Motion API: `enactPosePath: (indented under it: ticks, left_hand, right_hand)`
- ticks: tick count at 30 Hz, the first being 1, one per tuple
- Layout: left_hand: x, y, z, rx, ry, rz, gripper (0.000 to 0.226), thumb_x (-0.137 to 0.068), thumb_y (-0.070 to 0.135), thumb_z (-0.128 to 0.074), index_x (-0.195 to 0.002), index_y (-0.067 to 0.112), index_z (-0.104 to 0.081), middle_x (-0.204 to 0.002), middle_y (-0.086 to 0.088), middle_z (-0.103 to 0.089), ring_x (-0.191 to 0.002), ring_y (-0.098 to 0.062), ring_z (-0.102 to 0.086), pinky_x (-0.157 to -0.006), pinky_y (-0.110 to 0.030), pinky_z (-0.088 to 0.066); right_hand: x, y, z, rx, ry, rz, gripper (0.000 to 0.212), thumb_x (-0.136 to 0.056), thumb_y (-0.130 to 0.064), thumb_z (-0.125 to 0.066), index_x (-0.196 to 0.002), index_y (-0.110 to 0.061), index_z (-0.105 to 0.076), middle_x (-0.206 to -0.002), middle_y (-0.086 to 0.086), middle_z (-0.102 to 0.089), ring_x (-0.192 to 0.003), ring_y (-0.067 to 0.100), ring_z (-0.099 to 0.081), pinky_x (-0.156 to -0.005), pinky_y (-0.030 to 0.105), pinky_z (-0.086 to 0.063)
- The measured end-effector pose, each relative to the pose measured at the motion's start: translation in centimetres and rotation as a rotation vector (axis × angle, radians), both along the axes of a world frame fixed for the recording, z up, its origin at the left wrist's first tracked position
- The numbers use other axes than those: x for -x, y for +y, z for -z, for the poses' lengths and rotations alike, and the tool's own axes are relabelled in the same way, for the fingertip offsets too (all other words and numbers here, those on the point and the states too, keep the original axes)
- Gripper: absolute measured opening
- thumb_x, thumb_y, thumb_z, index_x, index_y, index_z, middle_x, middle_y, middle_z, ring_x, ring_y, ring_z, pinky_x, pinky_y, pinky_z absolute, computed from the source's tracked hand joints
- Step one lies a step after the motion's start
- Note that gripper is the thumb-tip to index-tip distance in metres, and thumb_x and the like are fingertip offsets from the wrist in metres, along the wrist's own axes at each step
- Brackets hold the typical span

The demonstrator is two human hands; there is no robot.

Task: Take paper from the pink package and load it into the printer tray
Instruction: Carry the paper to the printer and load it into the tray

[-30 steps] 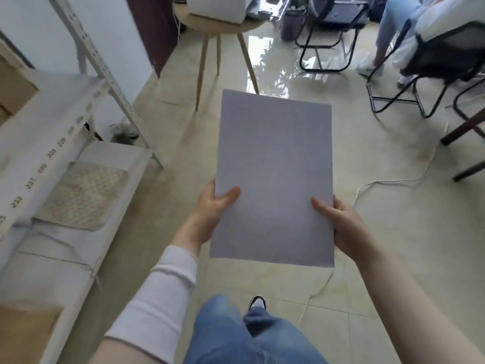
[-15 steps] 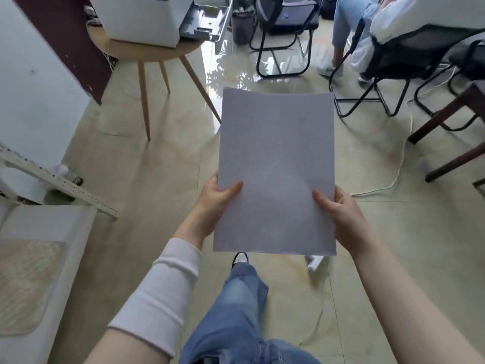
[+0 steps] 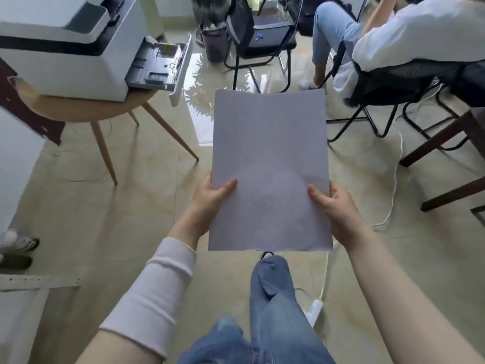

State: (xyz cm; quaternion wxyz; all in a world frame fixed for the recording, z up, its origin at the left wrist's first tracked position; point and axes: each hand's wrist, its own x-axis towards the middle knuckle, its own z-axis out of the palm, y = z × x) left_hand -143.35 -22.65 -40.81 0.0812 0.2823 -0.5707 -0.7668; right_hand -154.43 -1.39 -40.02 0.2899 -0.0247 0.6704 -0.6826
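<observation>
I hold a stack of white paper (image 3: pixel 270 166) flat in front of me, above the floor. My left hand (image 3: pixel 210 198) grips its left edge with the thumb on top, and my right hand (image 3: pixel 338 208) grips its right edge the same way. A white printer (image 3: pixel 60 48) stands on a round wooden table (image 3: pixel 86 109) at the upper left. Its dark paper tray (image 3: pixel 160 65) is pulled out toward the right, and no paper shows in it. The pink package is not in view.
The table's wooden legs (image 3: pixel 168 130) splay out over the tiled floor. A black chair (image 3: pixel 259 40) stands ahead, and a seated person (image 3: pixel 393 40) on another chair is at the upper right. A white cable (image 3: pixel 393 179) and power strip (image 3: pixel 315 310) lie on the floor. Shelf frame (image 3: pixel 39 282) at lower left.
The view has swung from the shelves toward the printer, which now looks larger and closer. Both hands keep the same hold on the paper.
</observation>
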Motion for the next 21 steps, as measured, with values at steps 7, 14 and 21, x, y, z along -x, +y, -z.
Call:
enactPosePath:
  ticks: [7,14,21]
  left_hand:
    - [13.5,-2.4,-0.8,0.006,0.019,-0.029,0.019,-0.089,0.008,-0.058,-0.103,0.021,-0.057,-0.098,-0.005,-0.067,-0.075,-0.015,-0.069,-0.068,-0.032,-0.059]
    - [24.8,-7.8,-0.2,0.006,0.005,-0.074,0.019,-0.090,0.007,-0.055,-0.101,0.023,-0.056,-0.098,-0.003,-0.066,-0.080,-0.019,-0.067,-0.068,-0.029,-0.059]
    - [36.5,-16.5,0.5,-0.017,0.008,-0.116,0.023,-0.090,0.007,-0.055,-0.112,0.013,-0.055,-0.098,-0.006,-0.068,-0.074,-0.014,-0.070,-0.065,-0.029,-0.059]
  right_hand:
    - [14.3,-3.0,-0.4,0.020,-0.043,-0.017,0.014,-0.090,-0.009,-0.053,-0.093,-0.019,-0.061,-0.086,-0.002,-0.071,-0.067,0.010,-0.070,-0.062,0.026,-0.059]
    - [26.8,-9.1,0.5,0.016,-0.054,-0.076,0.015,-0.090,-0.008,-0.054,-0.098,-0.018,-0.062,-0.076,-0.010,-0.075,-0.070,0.010,-0.070,-0.063,0.024,-0.059]
    - [39.3,-18.2,0.2,0.001,-0.042,-0.146,0.018,-0.090,-0.009,-0.054,-0.106,-0.014,-0.060,-0.089,-0.002,-0.073,-0.072,0.012,-0.070,-0.065,0.026,-0.059]
